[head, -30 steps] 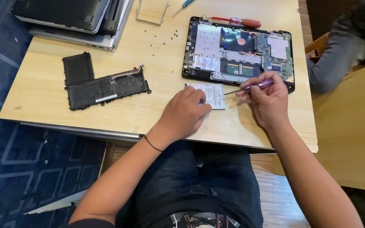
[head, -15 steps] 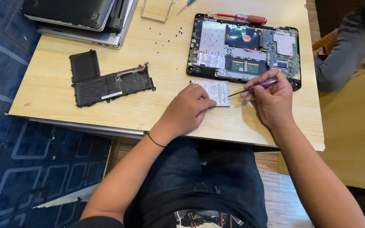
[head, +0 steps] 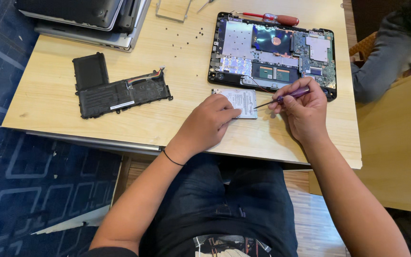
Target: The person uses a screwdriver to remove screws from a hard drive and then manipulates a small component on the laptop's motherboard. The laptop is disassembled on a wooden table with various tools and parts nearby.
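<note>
On the wooden table (head: 177, 119), left hand (head: 208, 121) pins the drive (head: 243, 101); right hand (head: 303, 107) pinches the screwdriver (head: 281, 98) (tip pointing left).

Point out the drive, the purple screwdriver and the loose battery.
drive (head: 244, 101): head view, on its bare labelled top, right of the fingers.
purple screwdriver (head: 295, 93): head view, on the handle.
loose battery (head: 120, 93): head view, middle of the black pack.
</note>
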